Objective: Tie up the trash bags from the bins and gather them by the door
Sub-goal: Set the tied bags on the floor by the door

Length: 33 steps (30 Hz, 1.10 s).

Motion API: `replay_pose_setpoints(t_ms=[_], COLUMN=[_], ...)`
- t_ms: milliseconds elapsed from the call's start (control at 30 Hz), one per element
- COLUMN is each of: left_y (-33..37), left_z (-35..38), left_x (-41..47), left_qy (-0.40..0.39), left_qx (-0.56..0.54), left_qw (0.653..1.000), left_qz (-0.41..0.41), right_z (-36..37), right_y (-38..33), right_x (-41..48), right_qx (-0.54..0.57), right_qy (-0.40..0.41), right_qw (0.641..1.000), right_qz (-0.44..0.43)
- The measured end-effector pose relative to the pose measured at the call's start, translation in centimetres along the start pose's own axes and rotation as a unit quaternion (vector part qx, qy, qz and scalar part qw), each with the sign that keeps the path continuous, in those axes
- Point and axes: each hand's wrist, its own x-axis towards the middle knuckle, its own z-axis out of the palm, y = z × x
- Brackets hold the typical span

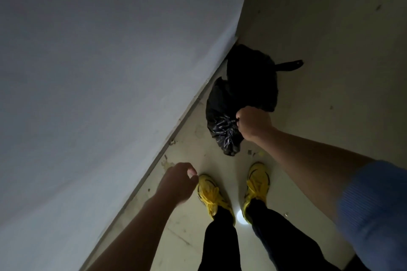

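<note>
No writing or brand is legible anywhere (the light is dim). A pale, stained floor (319,39) meets a white wall (99,61) along a diagonal baseboard. Two black trash bags (246,86) lie against that edge, their row running along the wall. The right hand (253,123) is fisted around the nearer bag's gathered neck; the left hand (179,182) hangs loosely curled, holding nothing, above yellow sneakers (256,185).

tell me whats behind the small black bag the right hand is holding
A bigger black bag sits right behind the small black bag, by the wall. The right hand has a shut grip on the small bag's top. Where the two bags meet is too dark to make out.
</note>
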Motion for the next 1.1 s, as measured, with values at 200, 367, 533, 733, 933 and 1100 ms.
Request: replay_pose_setpoints(t_ms=[200,367,533,733,933,1100], left_y=[-2.1,-0.9,2.3,5.9,7.9,8.5], left_z=[2.2,0.9,-2.5,-7.4,-10.7,-13.1], left_x=[4.3,2.5,-2.3,-11.7,-23.7,-32.6], left_qy=[0.005,0.013,0.046,0.084,0.123,0.180], left_qx=[-0.005,0.005,-0.005,0.001,-0.004,-0.014], left_qw=[1.000,1.000,0.999,0.995,0.989,0.980], left_qz=[-0.020,-0.006,0.022,0.058,0.083,0.080], right_z=[5.4,3.3,-2.3,-11.3,-20.3,-26.7], right_y=[0.5,0.7,1.3,1.8,0.7,-0.9], right_x=[4.2,1.1,-5.1,-15.0,-26.0,-33.2], right_qx=[0.155,0.216,0.192,0.191,0.133,0.073], right_qy=[-0.078,-0.083,-0.040,-0.022,-0.007,0.017], right_qw=[0.984,0.973,0.980,0.980,0.991,0.997], right_qz=[0.035,0.012,0.026,0.046,0.025,-0.033])
